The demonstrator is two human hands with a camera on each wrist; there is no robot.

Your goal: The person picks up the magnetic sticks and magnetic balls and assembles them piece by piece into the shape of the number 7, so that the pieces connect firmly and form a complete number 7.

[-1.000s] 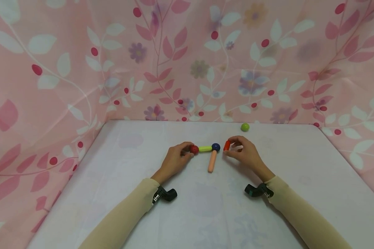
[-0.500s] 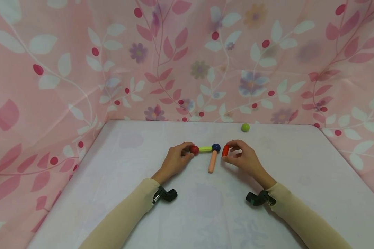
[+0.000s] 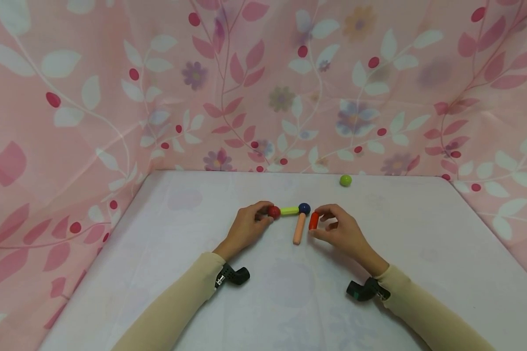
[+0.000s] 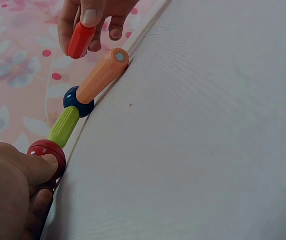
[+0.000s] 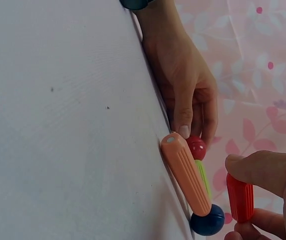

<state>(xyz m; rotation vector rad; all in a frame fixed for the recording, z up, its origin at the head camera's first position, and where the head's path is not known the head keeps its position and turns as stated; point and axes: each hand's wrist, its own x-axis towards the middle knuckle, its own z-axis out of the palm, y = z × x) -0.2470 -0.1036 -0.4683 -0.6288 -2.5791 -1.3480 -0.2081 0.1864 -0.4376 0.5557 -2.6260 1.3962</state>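
Note:
My left hand (image 3: 249,224) pinches a red ball (image 3: 274,212). A short lime-green ridged rod (image 3: 289,211) joins that ball to a dark blue ball (image 3: 304,208). From the blue ball a longer orange ridged rod (image 3: 299,229) points toward me along the table; a small silvery disc shows in its end (image 4: 119,57) in the left wrist view. Between thumb and fingers my right hand (image 3: 343,232) holds a short red ridged rod (image 3: 314,221), just right of the orange rod and apart from it. In the right wrist view the red rod (image 5: 240,197) appears beside the blue ball.
A green ball (image 3: 345,181) lies near the table's back edge, beyond my right hand. The white-covered table (image 3: 263,312) meets a pink floral cloth (image 3: 246,87) at the back. A dark camera mount sits on each wrist.
My right hand has moved toward me and slightly left with the red rod, from beside the blue ball to beside the orange rod. The left hand keeps its place on the red ball.

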